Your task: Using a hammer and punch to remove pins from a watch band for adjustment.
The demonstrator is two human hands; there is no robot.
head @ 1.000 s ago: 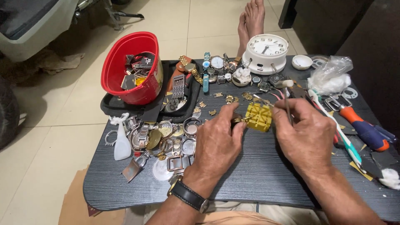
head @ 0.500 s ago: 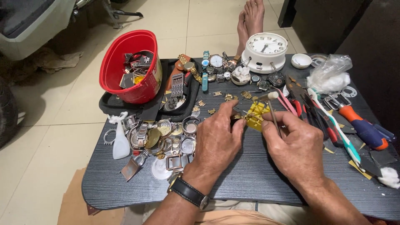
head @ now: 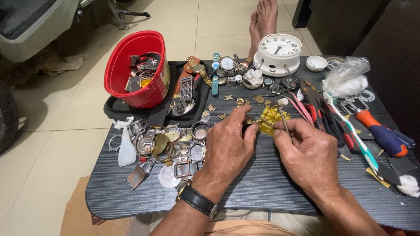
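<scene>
My left hand, with a black-strapped watch on the wrist, pinches a small gold watch part at its fingertips. My right hand grips a thin metal tool with a pale rounded end, its shaft pointing up from the fingers. Between the two hands lies a yellow block on the dark table. The tool's shaft crosses just over this block. Small gold links are scattered beyond it.
A red tub of parts sits on a black tray at the back left. Watch cases and buckles pile up left of my hand. A white clock, pliers and screwdrivers, a toothbrush and cotton lie at the right.
Both hands have drawn closer together over the yellow block. The right hand has shifted left and turned the thin tool more upright; the left fingertips now pinch a small gold part.
</scene>
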